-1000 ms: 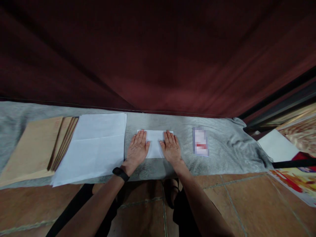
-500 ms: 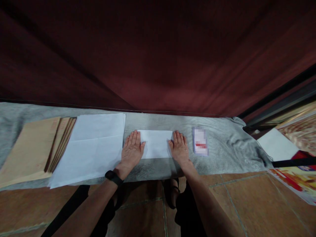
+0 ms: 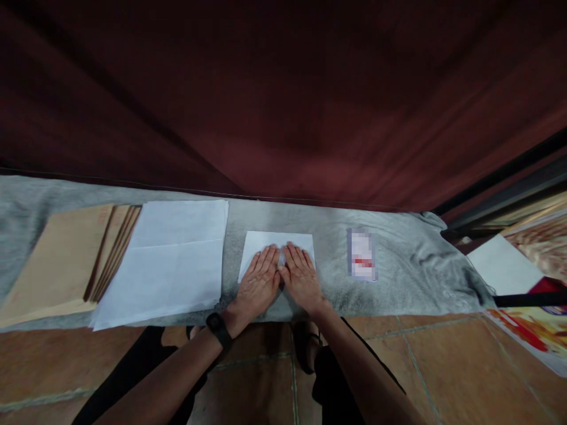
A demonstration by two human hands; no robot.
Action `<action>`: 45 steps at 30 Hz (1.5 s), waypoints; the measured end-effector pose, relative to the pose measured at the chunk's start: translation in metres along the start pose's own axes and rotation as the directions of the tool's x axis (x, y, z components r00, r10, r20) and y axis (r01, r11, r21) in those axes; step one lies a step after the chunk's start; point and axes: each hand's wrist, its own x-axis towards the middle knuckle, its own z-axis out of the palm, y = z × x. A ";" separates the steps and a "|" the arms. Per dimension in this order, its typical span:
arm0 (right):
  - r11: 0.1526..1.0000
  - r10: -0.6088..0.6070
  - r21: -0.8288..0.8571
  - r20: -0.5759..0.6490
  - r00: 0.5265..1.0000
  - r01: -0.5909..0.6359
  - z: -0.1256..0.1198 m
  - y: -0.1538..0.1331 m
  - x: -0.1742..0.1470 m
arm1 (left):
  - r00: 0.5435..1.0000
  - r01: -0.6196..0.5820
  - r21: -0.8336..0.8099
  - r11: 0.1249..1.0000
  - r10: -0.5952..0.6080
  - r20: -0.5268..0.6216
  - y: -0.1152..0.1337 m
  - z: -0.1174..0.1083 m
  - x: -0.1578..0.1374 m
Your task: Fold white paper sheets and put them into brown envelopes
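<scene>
A folded sheet of white paper (image 3: 261,238) lies flat on the grey cloth in front of me. My left hand (image 3: 260,277) rests palm down on its middle, fingers stretched out. Beside it, my right hand (image 3: 301,276) presses flat on the paper too, thumbs nearly touching. Neither hand grips anything. The palms hide the paper's lower middle. To the left is a stack of larger white sheets (image 3: 172,265) with a crease across the top one. A small stack with a red mark (image 3: 362,251), blurred out in the picture, lies to the right.
Brown envelopes (image 3: 57,254) lie fanned at the far left, partly under the white sheets. The grey cloth (image 3: 411,271) covers a narrow bench against a dark red curtain (image 3: 283,118). At the right are a black bar (image 3: 527,300) and a colourful printed sheet (image 3: 535,330). Tiled floor lies below.
Both hands have moved inward from the paper's left and right edges to its middle, staying flat. The view has shifted slightly.
</scene>
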 end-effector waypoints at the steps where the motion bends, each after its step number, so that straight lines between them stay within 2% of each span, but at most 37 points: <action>1: 1.000 0.009 -0.014 -0.008 1.000 -0.009 0.000 0.003 0.000 | 1.000 0.007 0.005 1.000 -0.007 0.000 -0.002 -0.001 0.000; 21: 0.970 0.208 -0.114 -0.058 0.976 -0.213 -0.015 0.061 0.000 | 0.982 0.175 0.011 0.985 -0.173 -0.074 -0.038 -0.010 -0.006; 24: 0.972 0.220 -0.072 -0.056 0.974 -0.223 -0.021 0.054 0.004 | 0.991 0.114 -0.008 0.994 -0.114 -0.073 -0.031 -0.015 -0.003; 26: 0.986 0.164 -0.015 -0.023 0.986 -0.165 -0.025 0.045 0.007 | 0.999 -0.032 -0.047 0.998 0.031 -0.028 -0.020 -0.017 -0.004; 28: 0.997 0.056 0.050 0.031 0.998 -0.058 -0.026 0.035 0.009 | 0.980 -0.192 -0.089 0.977 0.195 0.031 -0.009 -0.017 -0.007; 31: 0.991 -0.092 0.104 0.103 0.991 0.081 -0.026 0.028 0.009 | 0.947 -0.303 -0.109 0.947 0.312 0.080 0.000 -0.012 -0.013; 36: 0.984 -0.144 0.121 0.117 0.983 0.130 -0.029 0.031 0.009 | 0.951 -0.292 -0.112 0.950 0.301 0.074 -0.005 -0.004 -0.013; 41: 0.948 -0.257 0.232 0.167 0.952 0.215 -0.038 0.030 0.015 | 0.960 -0.267 -0.125 0.955 0.276 0.054 -0.001 -0.006 -0.020; 45: 0.946 -0.262 0.246 0.197 0.945 0.211 -0.039 0.028 0.018 | 0.954 -0.295 -0.076 0.953 0.298 0.039 0.004 -0.008 -0.033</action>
